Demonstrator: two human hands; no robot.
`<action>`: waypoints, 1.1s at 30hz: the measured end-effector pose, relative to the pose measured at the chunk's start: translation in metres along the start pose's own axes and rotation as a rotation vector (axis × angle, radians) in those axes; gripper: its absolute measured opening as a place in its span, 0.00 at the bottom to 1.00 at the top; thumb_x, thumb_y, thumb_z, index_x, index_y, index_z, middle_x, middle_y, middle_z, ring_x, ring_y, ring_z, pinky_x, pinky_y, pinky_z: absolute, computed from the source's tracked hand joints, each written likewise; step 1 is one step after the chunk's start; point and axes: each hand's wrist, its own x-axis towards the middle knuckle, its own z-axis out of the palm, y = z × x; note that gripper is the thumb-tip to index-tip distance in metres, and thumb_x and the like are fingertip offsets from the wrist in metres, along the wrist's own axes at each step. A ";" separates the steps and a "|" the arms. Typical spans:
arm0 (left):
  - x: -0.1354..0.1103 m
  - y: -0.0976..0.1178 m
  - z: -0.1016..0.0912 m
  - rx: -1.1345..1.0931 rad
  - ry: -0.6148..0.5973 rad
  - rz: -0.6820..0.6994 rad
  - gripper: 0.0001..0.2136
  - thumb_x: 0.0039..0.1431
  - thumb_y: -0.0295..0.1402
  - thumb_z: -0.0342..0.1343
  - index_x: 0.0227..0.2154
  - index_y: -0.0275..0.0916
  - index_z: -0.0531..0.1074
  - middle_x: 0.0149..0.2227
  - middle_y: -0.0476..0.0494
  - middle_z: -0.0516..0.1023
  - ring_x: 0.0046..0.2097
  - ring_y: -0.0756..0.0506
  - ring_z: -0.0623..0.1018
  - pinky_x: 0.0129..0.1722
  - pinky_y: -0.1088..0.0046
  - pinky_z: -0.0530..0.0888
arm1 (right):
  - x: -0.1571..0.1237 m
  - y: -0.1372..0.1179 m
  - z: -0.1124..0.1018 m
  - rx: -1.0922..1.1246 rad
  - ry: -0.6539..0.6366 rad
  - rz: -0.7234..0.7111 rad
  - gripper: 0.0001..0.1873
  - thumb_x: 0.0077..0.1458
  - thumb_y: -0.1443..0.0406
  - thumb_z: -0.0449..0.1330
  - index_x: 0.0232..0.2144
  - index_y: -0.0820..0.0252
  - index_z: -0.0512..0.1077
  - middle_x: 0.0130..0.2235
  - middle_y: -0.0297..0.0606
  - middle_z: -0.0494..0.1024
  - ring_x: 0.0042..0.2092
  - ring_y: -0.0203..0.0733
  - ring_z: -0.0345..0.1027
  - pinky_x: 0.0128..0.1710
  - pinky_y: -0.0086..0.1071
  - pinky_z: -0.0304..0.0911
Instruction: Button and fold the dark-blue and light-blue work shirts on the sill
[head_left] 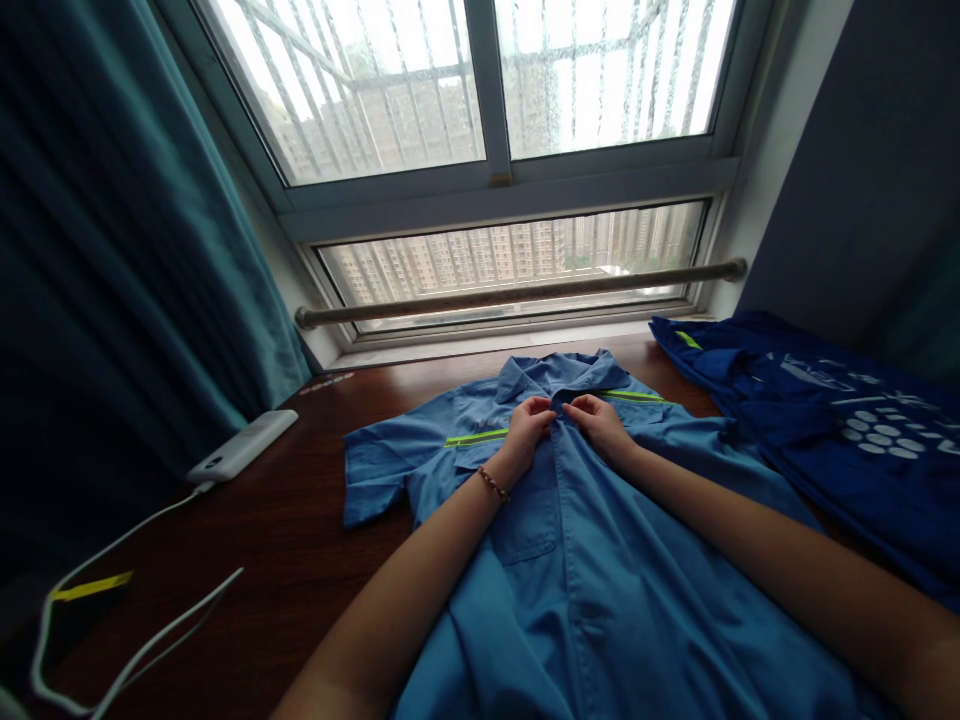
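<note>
A light blue short-sleeved work shirt [517, 520] lies front up on the brown wooden surface, its collar toward the window. Yellow-green reflective strips cross its chest above the pockets. Both hands pinch the front placket just below the collar. My left hand [531, 422], with a beaded bracelet on its wrist, grips the placket's left edge. Close beside it, my right hand [596, 420] pinches the cloth on the other side. The fingertips almost meet. Whether a button sits between them is too small to make out.
A dark blue garment with white printing [840, 420] lies at the right. On the left, a white power bank [244, 447] has a white cable [142, 512] plugged in. A teal curtain [225, 250] hangs there too. Behind the shirt runs a horizontal rail [525, 293] before the window.
</note>
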 end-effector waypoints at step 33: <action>0.005 0.002 -0.008 0.101 -0.119 -0.007 0.11 0.38 0.27 0.62 0.28 0.34 0.68 0.23 0.49 0.72 0.19 0.54 0.70 0.19 0.80 0.66 | 0.007 0.002 -0.004 -0.120 -0.075 0.023 0.15 0.34 0.62 0.63 0.28 0.60 0.65 0.26 0.31 0.71 0.31 0.38 0.66 0.35 0.33 0.61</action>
